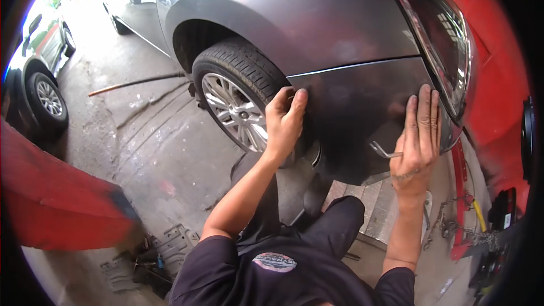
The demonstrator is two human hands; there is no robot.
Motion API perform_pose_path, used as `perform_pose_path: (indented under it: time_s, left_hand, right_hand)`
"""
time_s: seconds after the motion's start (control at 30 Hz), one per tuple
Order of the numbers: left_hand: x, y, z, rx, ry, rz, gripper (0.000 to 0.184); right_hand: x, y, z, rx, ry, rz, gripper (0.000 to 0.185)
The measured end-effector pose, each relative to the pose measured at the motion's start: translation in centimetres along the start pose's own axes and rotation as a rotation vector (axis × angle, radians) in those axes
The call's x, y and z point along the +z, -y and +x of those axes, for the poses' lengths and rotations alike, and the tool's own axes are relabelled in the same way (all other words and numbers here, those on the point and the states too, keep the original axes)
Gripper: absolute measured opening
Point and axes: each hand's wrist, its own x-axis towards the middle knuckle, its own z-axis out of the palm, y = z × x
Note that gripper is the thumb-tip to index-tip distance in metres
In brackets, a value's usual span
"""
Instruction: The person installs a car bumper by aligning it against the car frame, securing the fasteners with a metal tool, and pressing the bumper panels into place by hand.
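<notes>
At the floor's left edge stands a parked car [48,51], its near wheel [48,96] turned toward the work area. Below it, a red panel [65,192] with a dark corner extends in from the left. A long rod [139,83] lies on the floor [147,158], one end near the grey car's front wheel [232,105]. Stamped metal parts [178,243] lie on the floor beside the person's left sleeve [212,269].

The left hand [285,122] is at the wheel-side edge of the dark bumper [351,119], just below its upper corner. Fingers are curled and the thumb is extended upward; whether this grip is clenched on the edge cannot be told.

The bumper is located between the front wheel and the headlight [436,39], directly under the fender [317,28]. A thin seam separates bumper and fender.

The right hand [418,136] is placed near the bumper's headlight-side edge, fingers straight against the surface. Its grip retains a bent metal tool [381,150] at the thumb side, the hooked end projecting left.

Below the bumper is a slatted platform [379,209]. Further right are a chain [450,228] on the floor and a large red structure [501,73].
</notes>
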Motion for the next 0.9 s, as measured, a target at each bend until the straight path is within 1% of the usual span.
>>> perform_pose_path:
  time_s: [0.07, 0.1, 0.2, 0.23, 0.27, 0.3, 0.33, 0.37, 0.47, 0.5, 0.6, 0.63, 0.73, 0.8, 0.83, 0.87, 0.9]
  left_hand:
    - [0.3, 0.1, 0.8, 0.023, -0.029, -0.074, 0.03]
    - [0.5, 0.3, 1.4, 0.096, -0.037, -0.052, 0.031]
    - [0.6, 0.5, 2.2, 0.188, -0.002, -0.067, 0.034]
    - [0.4, 0.0, 1.9, 0.109, -0.002, -0.075, 0.033]
    - [0.3, 0.0, 1.8, 0.095, -0.018, -0.049, 0.029]
    - [0.2, -0.4, 1.7, 0.038, -0.004, -0.012, 0.024]
    - [0.4, -1.3, 1.2, -0.018, -0.003, -0.045, 0.027]
    - [0.3, -1.5, 1.1, -0.027, 0.01, -0.07, 0.028]
    - [0.0, -1.2, 1.2, 0.007, 0.032, -0.08, 0.029]
    - [-0.1, -1.2, 1.3, 0.002, 0.036, -0.103, 0.029]
    - [-0.2, -1.1, 1.6, -0.004, 0.032, -0.141, 0.029]
    - [-0.1, -1.1, 1.4, 0.003, 0.023, -0.136, 0.029]
    - [0.0, -1.0, 1.1, 0.008, 0.014, -0.16, 0.028]
    - [0.4, -1.1, 1.3, 0.035, 0.003, -0.148, 0.028]
    - [-0.1, -0.6, 1.1, 0.025, 0.014, -0.041, 0.025]
    - [-0.1, -0.1, 1.1, 0.071, 0.029, -0.011, 0.025]
    - [-0.3, 0.1, 0.7, 0.059, 0.052, 0.047, 0.025]
  right_hand:
    - [-0.7, 0.1, 0.3, -0.014, 0.04, -0.01, 0.051]
    - [-1.0, 0.2, 0.4, -0.015, 0.071, -0.018, 0.055]
    - [0.0, 1.6, 1.2, -0.009, 0.079, -0.138, 0.058]
    - [0.1, 2.0, 1.3, 0.001, 0.065, -0.128, 0.063]
    - [0.0, 2.0, 1.4, -0.002, 0.074, -0.088, 0.065]
    - [-0.3, 1.6, 1.4, -0.001, 0.079, -0.058, 0.066]
    - [-0.9, 1.3, 1.4, -0.001, 0.072, -0.029, 0.067]
    - [-1.7, 1.5, 1.8, 0.013, 0.097, -0.038, 0.07]
    - [-3.0, 1.5, 2.4, 0.002, 0.076, -0.052, 0.07]
    - [-3.6, 1.7, 2.8, 0.006, 0.076, -0.051, 0.067]
    - [-0.8, 1.3, 3.5, -0.009, 0.066, -0.127, 0.062]
    - [0.0, 1.8, 3.4, 0.012, 0.009, -0.068, 0.059]
    - [-2.1, 1.3, 3.7, -0.031, 0.115, -0.106, 0.059]
    - [-3.0, 1.1, 3.9, -0.027, 0.162, -0.107, 0.063]
    - [-3.6, 1.2, 4.0, -0.025, 0.179, -0.107, 0.065]
    - [-3.9, 1.3, 4.0, -0.023, 0.196, -0.106, 0.066]
    - [-4.0, 1.1, 3.8, -0.029, 0.185, -0.098, 0.072]
